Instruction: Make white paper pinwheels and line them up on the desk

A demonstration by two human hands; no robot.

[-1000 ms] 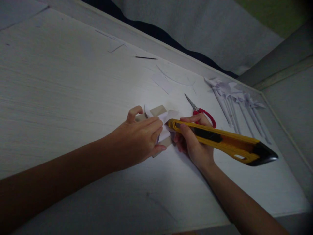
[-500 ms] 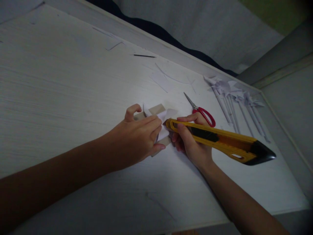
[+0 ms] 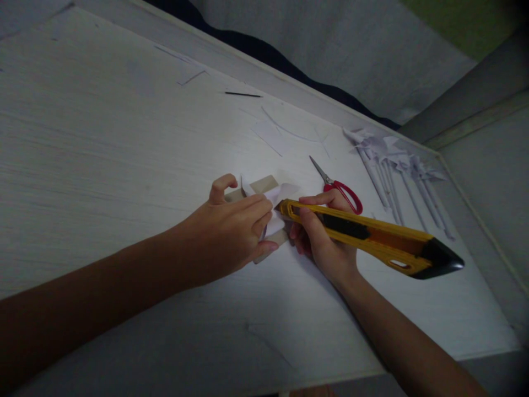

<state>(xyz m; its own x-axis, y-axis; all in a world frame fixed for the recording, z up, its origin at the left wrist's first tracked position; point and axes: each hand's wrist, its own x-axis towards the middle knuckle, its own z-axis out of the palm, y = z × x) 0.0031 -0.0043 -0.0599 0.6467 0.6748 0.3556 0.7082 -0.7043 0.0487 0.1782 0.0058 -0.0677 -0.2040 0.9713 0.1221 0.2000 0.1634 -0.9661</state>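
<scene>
My right hand (image 3: pixel 328 237) is wrapped round a large yellow utility knife (image 3: pixel 380 237) with a black slider and black end cap. Its tip meets a curled white paper piece (image 3: pixel 276 221), close to the fingertips of the other hand. With fingers bent together and thumb below, my left hand (image 3: pixel 237 229) holds that paper down; the index finger is crooked up and apart. Beneath the paper lies a beige-grey card piece (image 3: pixel 268 183), mostly covered by the hand. Red-handled scissors (image 3: pixel 345 190) lie just beyond my right hand.
Several paper pinwheel-like shapes on rolled paper sticks (image 3: pixel 392 160) lie at the right. Along the back are a thin black rod (image 3: pixel 243 94) and paper scraps (image 3: pixel 268 135). A raised ledge (image 3: pixel 289 99) borders the white table (image 3: pixel 103 165) at the back.
The view has shifted very slightly. Both hands, the utility knife and the paper keep nearly the same places.
</scene>
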